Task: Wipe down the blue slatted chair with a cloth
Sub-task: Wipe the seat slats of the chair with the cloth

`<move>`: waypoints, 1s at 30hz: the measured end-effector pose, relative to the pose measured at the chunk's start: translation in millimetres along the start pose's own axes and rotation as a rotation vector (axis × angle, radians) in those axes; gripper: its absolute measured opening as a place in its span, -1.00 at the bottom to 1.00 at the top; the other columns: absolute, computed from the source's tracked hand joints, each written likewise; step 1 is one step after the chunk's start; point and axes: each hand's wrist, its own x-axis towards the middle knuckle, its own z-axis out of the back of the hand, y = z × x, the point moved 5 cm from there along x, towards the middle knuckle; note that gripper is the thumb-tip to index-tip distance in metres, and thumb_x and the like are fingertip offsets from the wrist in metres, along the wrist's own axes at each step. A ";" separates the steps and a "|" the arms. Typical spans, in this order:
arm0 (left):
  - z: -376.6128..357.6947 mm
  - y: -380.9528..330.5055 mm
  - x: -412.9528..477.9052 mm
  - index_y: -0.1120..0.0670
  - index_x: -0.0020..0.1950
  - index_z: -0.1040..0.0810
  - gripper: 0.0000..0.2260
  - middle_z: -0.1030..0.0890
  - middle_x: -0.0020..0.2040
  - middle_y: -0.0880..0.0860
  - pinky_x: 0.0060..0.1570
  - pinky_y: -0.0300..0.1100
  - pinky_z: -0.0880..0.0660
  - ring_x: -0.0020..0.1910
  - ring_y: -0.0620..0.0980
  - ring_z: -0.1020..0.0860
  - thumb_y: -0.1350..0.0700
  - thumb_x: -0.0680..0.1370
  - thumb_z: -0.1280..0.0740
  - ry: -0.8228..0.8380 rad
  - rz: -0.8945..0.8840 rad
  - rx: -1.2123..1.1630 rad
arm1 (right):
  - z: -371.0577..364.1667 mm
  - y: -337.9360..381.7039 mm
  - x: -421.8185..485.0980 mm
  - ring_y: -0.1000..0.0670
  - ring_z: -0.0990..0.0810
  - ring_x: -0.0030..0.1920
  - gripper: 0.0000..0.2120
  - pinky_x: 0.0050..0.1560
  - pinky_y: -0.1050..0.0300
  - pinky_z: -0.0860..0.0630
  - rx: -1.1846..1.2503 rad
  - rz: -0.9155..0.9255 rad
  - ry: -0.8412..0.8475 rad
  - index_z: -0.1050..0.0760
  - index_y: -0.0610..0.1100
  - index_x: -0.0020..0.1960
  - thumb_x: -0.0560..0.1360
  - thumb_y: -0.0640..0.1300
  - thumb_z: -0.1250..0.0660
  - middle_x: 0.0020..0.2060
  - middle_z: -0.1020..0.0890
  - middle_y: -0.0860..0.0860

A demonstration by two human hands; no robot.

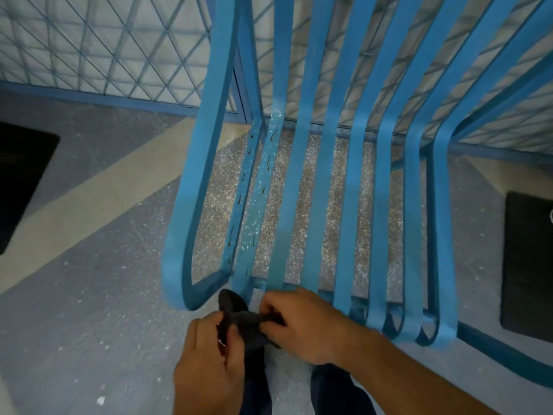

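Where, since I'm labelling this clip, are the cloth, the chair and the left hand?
cloth point(245, 319): head view, middle of the dark twisted strip.
blue slatted chair point(194, 175): head view, wide armrest band.
left hand point(206, 363): head view, back of the hand.

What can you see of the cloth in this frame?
The cloth is dark grey, soft-looking fabric, bunched and twisted into a thick strand. Both hands hold it just in front of the seat edge of the blue chair: the left hand grips its lower part, the right hand pinches the other end. A rounded fold sticks up by the slat ends; whether it touches the chair cannot be told.
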 end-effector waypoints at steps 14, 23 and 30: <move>-83.7 -11.0 62.0 0.20 0.20 -0.53 -0.71 -0.58 0.10 0.12 0.05 -0.02 -0.49 0.06 0.11 -0.53 0.07 0.60 -0.19 -0.033 -0.021 0.009 | 42.0 -32.8 75.6 0.02 -0.58 -0.16 -0.88 -0.14 0.07 -0.58 0.042 -0.128 -0.267 -0.54 0.00 0.02 0.55 0.03 -0.33 -0.16 -0.61 0.04; -111.2 -8.8 95.2 0.19 0.38 -0.32 -0.47 -0.56 0.12 0.16 -0.08 0.04 -0.53 0.02 0.18 -0.58 -0.17 0.59 -0.07 0.166 0.082 0.177 | 99.3 -60.9 69.0 0.03 -0.54 0.05 -0.76 0.11 0.03 -0.54 -0.060 -0.176 -0.456 -0.52 -0.02 0.19 0.57 0.03 -0.28 0.04 -0.60 0.05; -120.7 -22.6 131.2 0.11 0.15 -0.35 -0.54 -0.53 -0.06 0.08 -0.12 0.02 -0.52 -0.07 0.15 -0.56 -0.27 0.58 -0.05 0.209 0.183 0.187 | 112.7 -112.7 74.5 -0.05 0.29 0.55 -0.23 0.46 -0.37 0.23 -0.326 -0.386 -0.495 0.10 0.03 0.58 0.52 0.40 0.00 0.58 0.11 0.00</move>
